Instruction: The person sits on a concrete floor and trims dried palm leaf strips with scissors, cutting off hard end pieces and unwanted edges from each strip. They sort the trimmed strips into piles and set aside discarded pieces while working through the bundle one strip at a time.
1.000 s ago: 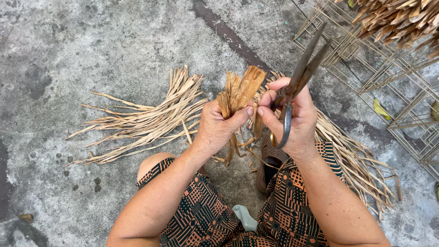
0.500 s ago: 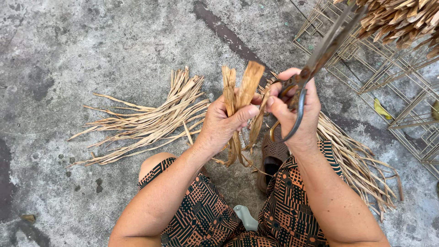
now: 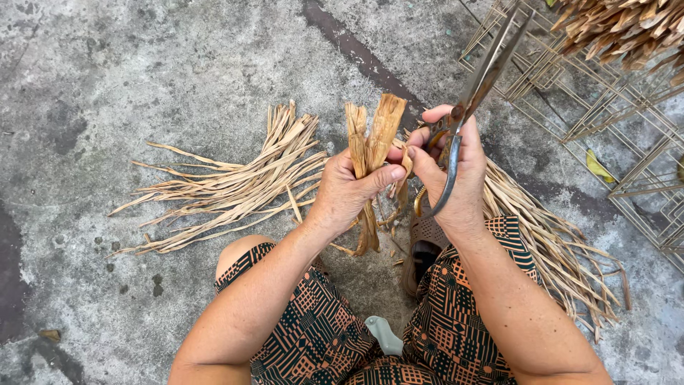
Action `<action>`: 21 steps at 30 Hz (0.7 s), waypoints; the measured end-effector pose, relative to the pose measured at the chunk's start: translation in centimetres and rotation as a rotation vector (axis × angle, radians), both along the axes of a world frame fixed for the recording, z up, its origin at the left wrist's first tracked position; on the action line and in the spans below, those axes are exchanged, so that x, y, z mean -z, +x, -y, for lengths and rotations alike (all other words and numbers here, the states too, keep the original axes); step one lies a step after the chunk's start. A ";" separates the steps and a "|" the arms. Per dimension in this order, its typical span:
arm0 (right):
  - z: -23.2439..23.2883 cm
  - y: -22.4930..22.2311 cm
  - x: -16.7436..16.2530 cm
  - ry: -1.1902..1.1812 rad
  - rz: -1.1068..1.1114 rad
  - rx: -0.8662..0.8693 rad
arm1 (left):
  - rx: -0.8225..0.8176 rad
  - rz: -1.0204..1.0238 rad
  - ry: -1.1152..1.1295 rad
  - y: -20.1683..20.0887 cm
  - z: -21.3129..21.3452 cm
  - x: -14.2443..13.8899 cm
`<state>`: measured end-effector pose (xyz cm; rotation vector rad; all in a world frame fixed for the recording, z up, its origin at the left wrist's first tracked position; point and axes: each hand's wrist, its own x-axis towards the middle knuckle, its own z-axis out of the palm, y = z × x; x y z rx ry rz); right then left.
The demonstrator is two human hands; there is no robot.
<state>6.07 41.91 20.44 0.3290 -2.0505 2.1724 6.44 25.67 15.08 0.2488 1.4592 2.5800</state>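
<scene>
the left hand [image 3: 349, 189] has its fingers clamped around a bundle of dry tan leaf strips [image 3: 372, 139], held upright above the middle of the grey concrete floor [image 3: 142, 71]. the right hand [image 3: 452, 175], touching it, has its fingers closed through the handles of long metal scissors [image 3: 474, 89], blades pointing to the floor's far right corner. loose dried strips [image 3: 235, 182] fan out left on the floor; a wire rack [image 3: 627, 121] lies right.

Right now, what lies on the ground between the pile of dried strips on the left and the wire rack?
In the head view, the left hand gripping a dried leaf bundle and the right hand holding scissors, over bare concrete.
</scene>
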 end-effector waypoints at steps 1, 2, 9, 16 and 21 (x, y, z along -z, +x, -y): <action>0.1 0.0 0.0 -0.003 -0.012 0.002 | -0.011 -0.024 -0.022 0.0 -0.1 0.0; 0.1 0.0 -0.1 -0.007 -0.024 0.006 | -0.020 -0.050 -0.044 0.0 -0.1 0.1; 0.2 -0.1 -0.2 -0.165 0.012 -0.151 | -0.108 0.071 -0.150 -0.5 0.3 0.2; -0.5 -0.4 0.3 -0.164 0.011 -0.039 | -0.003 0.033 -0.184 -0.4 0.3 0.3; -1.1 -1.0 0.4 -0.219 0.057 0.002 | -0.088 0.136 -0.153 -0.4 0.3 0.2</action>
